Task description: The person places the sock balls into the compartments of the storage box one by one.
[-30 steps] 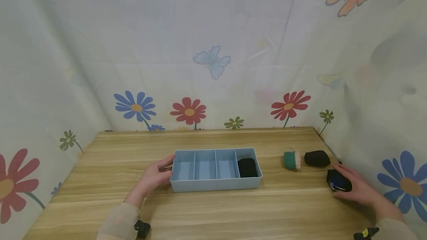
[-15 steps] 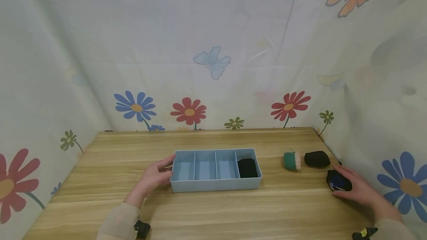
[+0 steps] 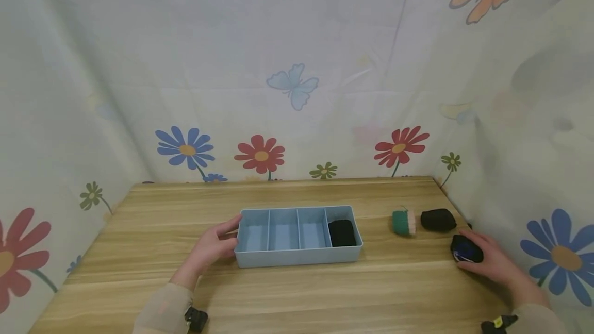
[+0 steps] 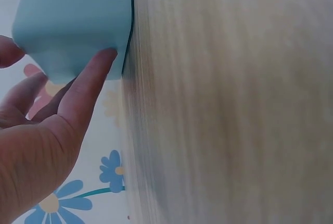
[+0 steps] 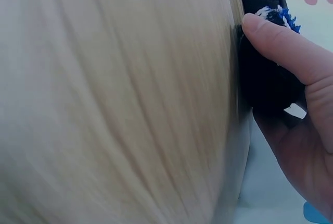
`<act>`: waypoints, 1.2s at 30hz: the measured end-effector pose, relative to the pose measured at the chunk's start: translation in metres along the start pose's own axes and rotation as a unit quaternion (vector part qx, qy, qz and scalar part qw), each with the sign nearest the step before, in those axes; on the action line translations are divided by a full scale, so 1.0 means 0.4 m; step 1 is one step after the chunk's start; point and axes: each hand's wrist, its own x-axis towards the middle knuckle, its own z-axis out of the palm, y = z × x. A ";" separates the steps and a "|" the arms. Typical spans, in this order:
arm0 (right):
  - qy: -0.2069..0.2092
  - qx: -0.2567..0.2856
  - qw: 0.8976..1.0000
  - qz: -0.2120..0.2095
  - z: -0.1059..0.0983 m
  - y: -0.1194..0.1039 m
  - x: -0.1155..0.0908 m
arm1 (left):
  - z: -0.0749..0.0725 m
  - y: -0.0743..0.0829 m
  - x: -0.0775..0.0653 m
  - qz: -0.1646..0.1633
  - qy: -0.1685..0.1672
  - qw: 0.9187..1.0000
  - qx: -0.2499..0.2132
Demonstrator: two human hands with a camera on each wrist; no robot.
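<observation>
My right hand (image 3: pixel 494 262) grips a rolled black sock (image 3: pixel 466 249) at the table's right side. Blue and white threads show on this sock (image 5: pixel 268 78), with the thumb on one side of it in the right wrist view. Straight fingers of my left hand (image 3: pixel 211 244) touch the left end of a light blue box (image 3: pixel 297 257) with several compartments in a row. In the left wrist view its thumb lies against the box's end wall (image 4: pixel 78 41). Another black rolled bundle (image 3: pixel 342 233) sits in the rightmost compartment.
Just beyond the right hand lies another black rolled bundle (image 3: pixel 438 219). A green and pink bundle (image 3: pixel 402 222) is to its left. The wooden table (image 3: pixel 297 298) meets a flowered cloth (image 3: pixel 232 66) at the back and sides.
My right hand has shifted slightly left with the black sock in its grip. The whole head view has moved a little. My left hand stays at the box's end.
</observation>
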 end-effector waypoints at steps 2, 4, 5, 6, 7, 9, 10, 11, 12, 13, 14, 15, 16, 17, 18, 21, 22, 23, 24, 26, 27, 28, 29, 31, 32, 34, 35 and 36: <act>-0.002 -0.002 1.000 0.010 0.003 -0.003 0.001 | -0.001 0.000 -0.001 0.000 -0.001 1.000 -0.003; -0.008 -0.001 1.000 0.023 0.005 -0.008 0.000 | -0.001 0.003 -0.001 -0.002 0.000 1.000 -0.003; -0.009 -0.002 1.000 0.029 0.006 -0.009 0.000 | -0.001 0.003 -0.001 -0.002 0.001 1.000 -0.002; -0.011 -0.003 0.999 0.035 0.007 -0.012 -0.001 | 0.000 0.004 -0.001 -0.002 0.000 1.000 -0.002; -0.012 -0.004 0.999 0.040 0.008 -0.014 -0.001 | 0.000 0.005 -0.001 -0.002 0.001 1.000 -0.001; -0.011 -0.006 0.999 0.047 0.008 -0.020 -0.001 | 0.000 0.006 -0.001 -0.001 0.001 1.000 0.004; -0.010 -0.007 0.999 0.049 0.008 -0.023 0.000 | 0.000 0.006 -0.001 -0.002 0.003 1.000 0.006; -0.008 -0.009 0.999 0.049 0.008 -0.026 0.000 | 0.001 0.006 -0.001 -0.003 0.003 1.000 0.006; -0.007 -0.010 0.999 0.051 0.008 -0.029 0.001 | 0.001 0.006 -0.002 -0.003 0.004 1.000 0.006; -0.005 -0.012 0.999 0.051 0.008 -0.032 0.002 | 0.001 0.005 -0.002 -0.002 0.002 1.000 0.009; -0.006 -0.013 0.998 0.054 0.007 -0.036 0.002 | 0.001 0.004 -0.002 -0.003 0.001 1.000 0.008; -0.006 -0.013 0.998 0.058 0.007 -0.040 0.003 | 0.001 0.004 -0.002 -0.003 0.000 1.000 0.007; -0.006 -0.016 0.998 0.061 0.007 -0.042 0.004 | 0.001 0.003 -0.001 -0.004 0.001 1.000 0.005; -0.006 -0.017 0.998 0.065 0.007 -0.045 0.005 | 0.001 0.001 -0.001 -0.003 -0.001 1.000 0.004; -0.007 -0.018 0.997 0.070 0.007 -0.048 0.006 | 0.001 -0.001 0.000 -0.002 -0.002 1.000 0.003; -0.009 -0.017 0.997 0.077 0.010 -0.056 0.007 | 0.000 -0.002 0.001 -0.003 0.001 1.000 0.003; -0.007 -0.017 0.997 0.076 0.012 -0.057 0.008 | 0.000 -0.001 0.001 -0.003 0.002 1.000 0.003; -0.007 -0.014 0.997 0.076 0.014 -0.060 0.008 | 0.000 -0.001 0.001 -0.002 0.002 1.000 0.004; -0.006 -0.014 0.997 0.076 0.016 -0.061 0.008 | -0.001 0.000 0.000 -0.002 0.004 1.000 0.007; -0.002 -0.010 0.997 0.073 0.022 -0.064 0.007 | -0.001 0.001 -0.001 -0.002 0.002 1.000 0.006; -0.002 -0.008 0.997 0.073 0.025 -0.065 0.007 | -0.001 0.002 -0.002 -0.003 0.002 1.000 0.004; -0.001 -0.007 0.997 0.073 0.027 -0.067 0.006 | -0.001 0.002 -0.002 -0.003 0.000 1.000 0.001; -0.001 -0.005 0.997 0.074 0.029 -0.070 0.005 | -0.001 0.002 -0.003 -0.003 -0.002 1.000 0.000; -0.001 -0.001 0.997 0.074 0.031 -0.076 0.006 | -0.001 0.003 -0.003 -0.004 -0.003 1.000 -0.009; -0.003 0.000 0.997 0.076 0.032 -0.079 0.006 | 0.000 0.002 -0.002 -0.003 -0.003 1.000 -0.011; -0.003 0.001 0.997 0.074 0.034 -0.087 0.008 | -0.001 0.002 -0.002 -0.001 -0.003 1.000 -0.011; -0.001 0.002 0.997 0.071 0.035 -0.090 0.008 | 0.000 0.002 -0.002 0.000 -0.002 1.000 -0.010; -0.002 0.002 0.998 0.070 0.036 -0.093 0.009 | 0.000 0.001 -0.001 -0.001 -0.001 1.000 -0.009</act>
